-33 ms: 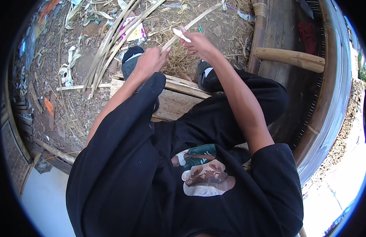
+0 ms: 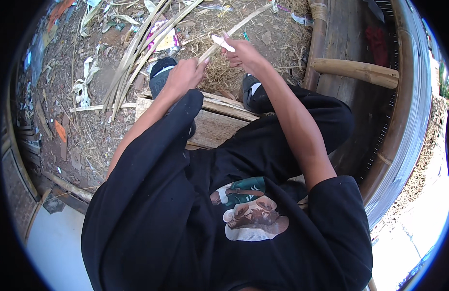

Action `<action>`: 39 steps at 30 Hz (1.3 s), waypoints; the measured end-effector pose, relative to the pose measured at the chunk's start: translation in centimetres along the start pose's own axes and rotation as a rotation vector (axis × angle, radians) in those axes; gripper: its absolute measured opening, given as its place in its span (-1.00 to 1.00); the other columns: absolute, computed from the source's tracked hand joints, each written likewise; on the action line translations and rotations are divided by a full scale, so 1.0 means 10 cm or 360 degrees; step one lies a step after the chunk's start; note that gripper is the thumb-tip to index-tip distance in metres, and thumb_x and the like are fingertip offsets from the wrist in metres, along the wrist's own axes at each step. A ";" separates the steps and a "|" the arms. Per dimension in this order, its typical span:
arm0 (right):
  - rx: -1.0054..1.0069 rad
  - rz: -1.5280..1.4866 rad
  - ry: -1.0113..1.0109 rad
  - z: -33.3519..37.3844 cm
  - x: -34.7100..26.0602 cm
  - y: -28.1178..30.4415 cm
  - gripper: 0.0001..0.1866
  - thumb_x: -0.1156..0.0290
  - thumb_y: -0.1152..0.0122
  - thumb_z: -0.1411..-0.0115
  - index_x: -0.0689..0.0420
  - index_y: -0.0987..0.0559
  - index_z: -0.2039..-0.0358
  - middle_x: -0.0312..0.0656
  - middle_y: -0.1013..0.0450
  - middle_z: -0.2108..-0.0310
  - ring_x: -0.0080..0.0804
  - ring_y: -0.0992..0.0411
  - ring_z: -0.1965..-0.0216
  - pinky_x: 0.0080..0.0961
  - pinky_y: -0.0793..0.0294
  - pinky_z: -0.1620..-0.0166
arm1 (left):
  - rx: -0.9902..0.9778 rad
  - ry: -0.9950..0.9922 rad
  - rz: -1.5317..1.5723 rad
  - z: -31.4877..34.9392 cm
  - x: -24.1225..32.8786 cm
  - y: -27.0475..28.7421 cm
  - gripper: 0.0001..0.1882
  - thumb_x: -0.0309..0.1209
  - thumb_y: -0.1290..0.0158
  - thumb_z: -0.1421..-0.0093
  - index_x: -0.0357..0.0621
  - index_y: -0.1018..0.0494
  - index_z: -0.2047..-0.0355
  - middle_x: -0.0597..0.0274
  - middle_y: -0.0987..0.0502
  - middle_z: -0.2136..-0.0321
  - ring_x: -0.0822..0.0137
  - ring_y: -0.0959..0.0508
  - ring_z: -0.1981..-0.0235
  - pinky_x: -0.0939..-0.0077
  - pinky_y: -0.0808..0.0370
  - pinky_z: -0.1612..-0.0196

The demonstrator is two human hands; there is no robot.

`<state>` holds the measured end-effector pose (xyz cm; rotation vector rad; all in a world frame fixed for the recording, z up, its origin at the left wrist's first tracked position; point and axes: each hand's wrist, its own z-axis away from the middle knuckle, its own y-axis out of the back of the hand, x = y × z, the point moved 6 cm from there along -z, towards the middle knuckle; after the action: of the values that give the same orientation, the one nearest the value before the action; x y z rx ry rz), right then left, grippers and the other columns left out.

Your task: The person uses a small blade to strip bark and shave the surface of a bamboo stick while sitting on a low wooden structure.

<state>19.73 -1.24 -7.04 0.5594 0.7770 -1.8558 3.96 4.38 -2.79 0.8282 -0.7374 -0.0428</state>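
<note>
My left hand [image 2: 185, 75] is closed round the near end of a long, pale bamboo strip [image 2: 248, 18], which slants away up and to the right. Just right of it, my right hand [image 2: 243, 56] grips what looks like a knife [image 2: 222, 43]. Its short, bright blade crosses the strip; the handle is hidden in my fingers. Between my shoes, dry shavings [image 2: 219, 72] lie on the ground below the strip.
More bamboo strips [image 2: 132, 53] lie in a bundle to the left, near scraps of plastic [image 2: 86, 80]. A wooden plank [image 2: 217, 127] is under my legs. On the right stand a bamboo crossbar [image 2: 355, 71] and a curved bamboo pole [image 2: 404, 102].
</note>
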 end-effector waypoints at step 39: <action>0.0534 0.0939 0.0541 -0.16 -0.17 0.26 -0.60 0.01 -0.21 -0.09 0.13 -0.65 0.54 -0.27 -0.49 0.68 -0.51 -0.44 0.61 -0.45 -0.41 0.43 | -0.0037 -0.0004 -0.0020 0.01 0.05 0.02 -0.44 -0.07 0.19 -0.31 -0.38 -0.43 0.53 -0.25 -0.49 0.59 -0.22 -0.52 0.43 0.02 -0.42 0.32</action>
<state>22.80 0.26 -7.66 1.2017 0.4402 -1.3534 4.18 4.29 -2.35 0.8108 -0.7327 -0.0638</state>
